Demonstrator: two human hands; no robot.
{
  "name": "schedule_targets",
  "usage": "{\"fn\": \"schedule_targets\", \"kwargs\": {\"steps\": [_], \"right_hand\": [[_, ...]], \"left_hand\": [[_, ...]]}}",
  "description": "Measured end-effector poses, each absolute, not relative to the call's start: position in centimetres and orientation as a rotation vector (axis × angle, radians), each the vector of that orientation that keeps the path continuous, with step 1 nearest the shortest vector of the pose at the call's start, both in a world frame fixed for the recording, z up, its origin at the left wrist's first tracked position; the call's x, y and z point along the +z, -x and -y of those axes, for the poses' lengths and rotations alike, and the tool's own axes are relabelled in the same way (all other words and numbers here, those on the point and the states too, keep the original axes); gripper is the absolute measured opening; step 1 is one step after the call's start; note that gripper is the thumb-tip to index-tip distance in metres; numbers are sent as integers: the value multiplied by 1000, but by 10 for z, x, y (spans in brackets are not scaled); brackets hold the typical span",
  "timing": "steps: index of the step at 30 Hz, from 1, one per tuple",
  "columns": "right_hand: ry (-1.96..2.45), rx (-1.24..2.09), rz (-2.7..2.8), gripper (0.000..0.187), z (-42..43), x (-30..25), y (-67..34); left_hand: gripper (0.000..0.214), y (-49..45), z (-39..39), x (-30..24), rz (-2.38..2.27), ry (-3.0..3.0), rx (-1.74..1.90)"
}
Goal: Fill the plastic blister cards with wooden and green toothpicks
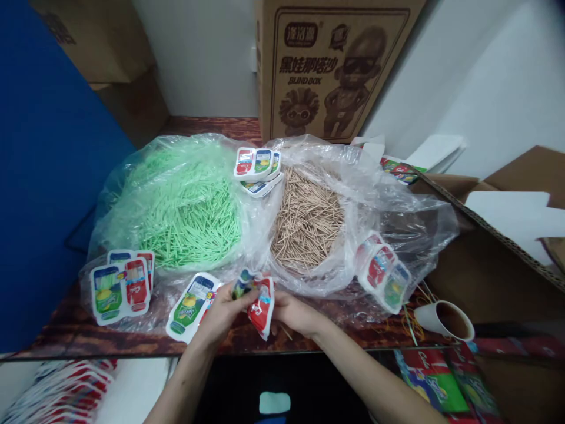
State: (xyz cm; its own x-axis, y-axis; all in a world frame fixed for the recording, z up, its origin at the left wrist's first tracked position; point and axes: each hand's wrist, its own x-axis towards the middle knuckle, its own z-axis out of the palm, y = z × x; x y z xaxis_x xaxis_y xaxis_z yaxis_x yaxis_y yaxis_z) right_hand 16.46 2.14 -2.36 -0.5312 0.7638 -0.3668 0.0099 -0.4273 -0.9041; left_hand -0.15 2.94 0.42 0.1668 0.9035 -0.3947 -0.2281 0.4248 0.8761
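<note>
Between my hands a small red and green printed packet (263, 309) is bent and tilted above the table's front edge. My left hand (227, 309) pinches its left side, thumb on top. My right hand (291, 312) is closed at its right edge, its fingertips partly hidden behind it. A thin brown stick pokes out below the right hand. Just left of my left hand lies a flat green and red packet (189, 309). Beyond the hands are a clear bag of light green sticks (198, 224) and one of brown sticks (309, 221).
More packets lie at left (121, 288), on the bags (258, 168) and at right (385, 274). A paper cup (435, 318) of brown liquid leans near the right edge. A large cardboard box (331, 70) stands behind; an open carton (481, 235) is at right.
</note>
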Motion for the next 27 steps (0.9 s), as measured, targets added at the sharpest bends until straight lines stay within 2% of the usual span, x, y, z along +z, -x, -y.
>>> {"fn": "schedule_targets", "kwargs": {"steps": [3, 8, 13, 27], "right_hand": [[1128, 1652, 1444, 9, -17, -8, -163], [1257, 1263, 1586, 8, -1, -23, -158], [1279, 1253, 1503, 13, 10, -50, -154], [1265, 1186, 1452, 15, 12, -58, -149]], "left_hand": [[24, 20, -28, 0, -1079, -575, 1095], [37, 42, -21, -4, -1134, -358, 1186], [35, 47, -10, -13, -1127, -281, 1193], [33, 47, -5, -21, -1086, -229, 1225]]}}
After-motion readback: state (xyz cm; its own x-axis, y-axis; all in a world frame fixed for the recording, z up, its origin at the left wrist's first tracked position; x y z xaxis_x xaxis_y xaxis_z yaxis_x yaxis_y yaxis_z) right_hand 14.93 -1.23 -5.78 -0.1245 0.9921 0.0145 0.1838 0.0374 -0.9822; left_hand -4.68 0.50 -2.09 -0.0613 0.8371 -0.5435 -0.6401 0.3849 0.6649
